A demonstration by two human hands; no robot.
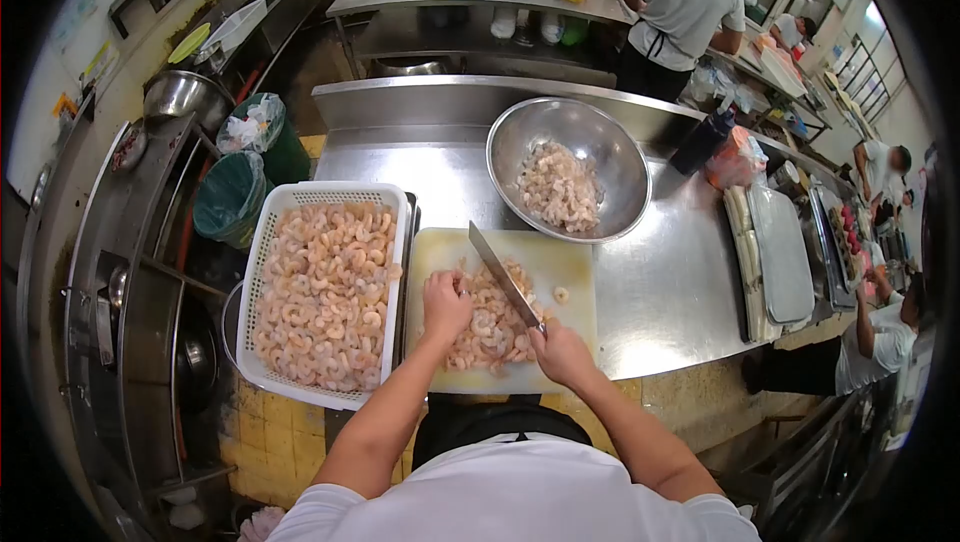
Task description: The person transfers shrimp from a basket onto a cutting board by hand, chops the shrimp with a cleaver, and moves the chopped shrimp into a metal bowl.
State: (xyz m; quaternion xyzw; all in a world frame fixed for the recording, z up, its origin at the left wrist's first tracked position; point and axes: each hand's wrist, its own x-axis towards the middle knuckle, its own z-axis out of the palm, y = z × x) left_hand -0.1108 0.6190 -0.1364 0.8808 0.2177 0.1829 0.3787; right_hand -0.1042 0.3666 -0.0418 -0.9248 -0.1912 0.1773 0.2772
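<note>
My right hand is closed around the handle of a kitchen knife, its blade slanting up and left over a pile of peeled shrimp. The shrimp lie on a white cutting board. At the pile's left edge rests my left hand, fingers curled inward; whatever they may hold is hidden. A white perforated basket full of shrimp stands left of the board. Behind the board sits a steel bowl with cut shrimp inside.
The steel table has a raised back edge. To the right are a dark bottle, a plastic bag and metal trays. Two lined bins stand at the left. A person in a grey shirt works beyond; others are at right.
</note>
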